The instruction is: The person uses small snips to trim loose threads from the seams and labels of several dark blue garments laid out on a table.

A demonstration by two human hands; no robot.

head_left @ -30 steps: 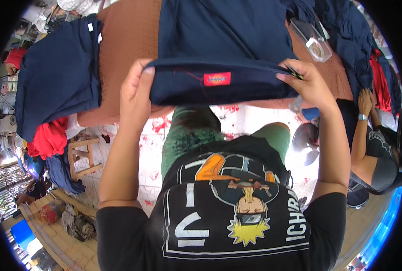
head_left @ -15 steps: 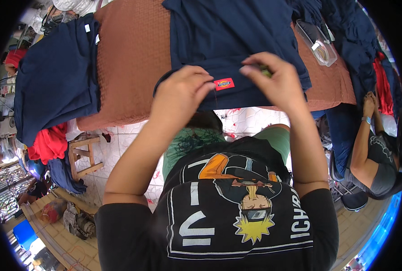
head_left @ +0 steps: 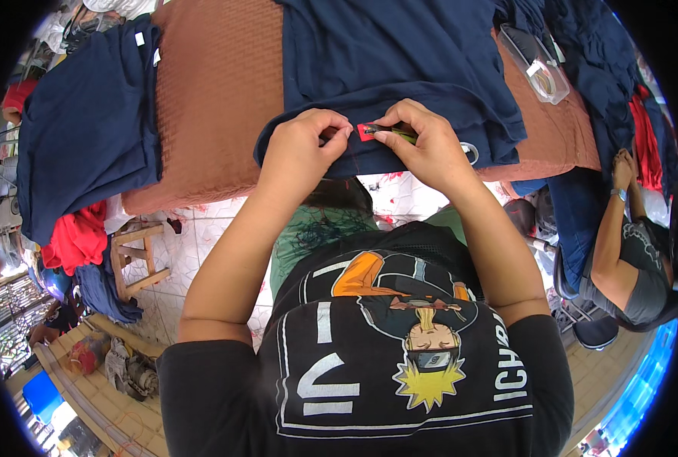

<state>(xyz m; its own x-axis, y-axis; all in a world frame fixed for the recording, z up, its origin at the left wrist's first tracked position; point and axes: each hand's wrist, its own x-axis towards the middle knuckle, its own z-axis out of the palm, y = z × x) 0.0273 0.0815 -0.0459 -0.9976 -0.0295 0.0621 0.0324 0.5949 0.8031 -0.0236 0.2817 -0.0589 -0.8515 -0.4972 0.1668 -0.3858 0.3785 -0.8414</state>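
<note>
A dark navy garment (head_left: 400, 46) lies on the brown-covered table in front of me, its band turned along the near edge. A small red label (head_left: 365, 132) is on that band, partly covered by my right hand. My left hand (head_left: 305, 145) is closed in a pinch just left of the label; what its fingertips hold, if anything, is too small to make out. Closed around small thread snips (head_left: 404, 135) with yellow-green parts, my right hand (head_left: 423, 145) has their dark tip over the label. A pale ring (head_left: 470, 153) shows beside that hand's wrist edge.
The table's brown cover (head_left: 217, 91) shows left of the garment. Folded navy garments (head_left: 87, 114) are stacked at its left end. A clear plastic box (head_left: 537, 68) lies at the right. Beyond it another person's hands (head_left: 623, 169) work at navy cloth. A wooden stool (head_left: 137, 255) stands below left.
My right hand has moved left and down, bringing the snips to the label and partly covering it. My left hand stays beside the label, its fingertips slightly further left.
</note>
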